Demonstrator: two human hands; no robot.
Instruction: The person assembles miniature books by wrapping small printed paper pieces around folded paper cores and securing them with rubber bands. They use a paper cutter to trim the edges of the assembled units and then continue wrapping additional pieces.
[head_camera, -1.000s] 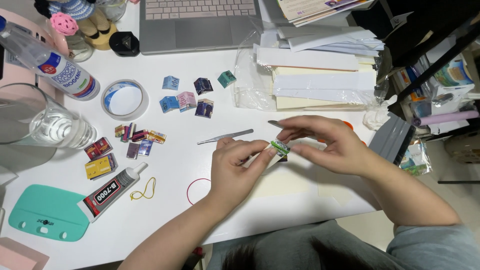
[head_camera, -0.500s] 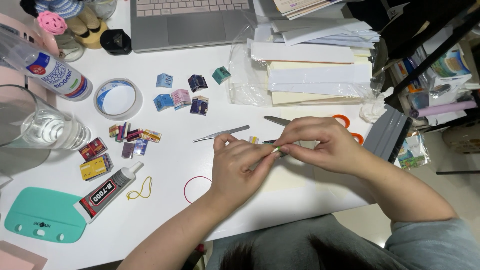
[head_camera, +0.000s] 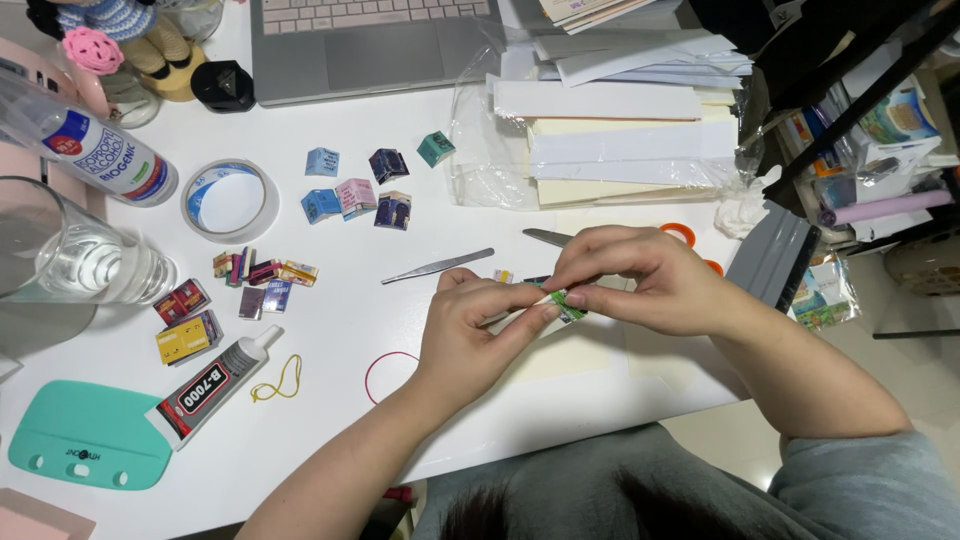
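Observation:
Both hands meet over the white table (head_camera: 330, 400) near its front edge. My left hand (head_camera: 470, 335) and my right hand (head_camera: 640, 280) pinch a tiny green paper piece (head_camera: 568, 308) between their fingertips. Most of that piece is hidden by the fingers. Metal tweezers (head_camera: 438, 266) lie just left of the hands. A small coloured scrap (head_camera: 503, 276) rests between the tweezers and my thumbs. Scissors with orange handles (head_camera: 682, 236) lie behind my right hand, partly covered by it.
Tiny paper boxes (head_camera: 360, 190) and miniature books (head_camera: 262, 272) are spread at centre left. A glue tube (head_camera: 210, 385), tape roll (head_camera: 230, 200), bottle (head_camera: 95, 150), glass (head_camera: 70, 260), teal scraper (head_camera: 85, 450), red rubber band (head_camera: 385, 372), laptop (head_camera: 370, 40) and paper stack (head_camera: 620, 120) surround them.
The hands have shifted slightly left and closer together, fingers closing tighter over the green piece. The view has tilted a little.

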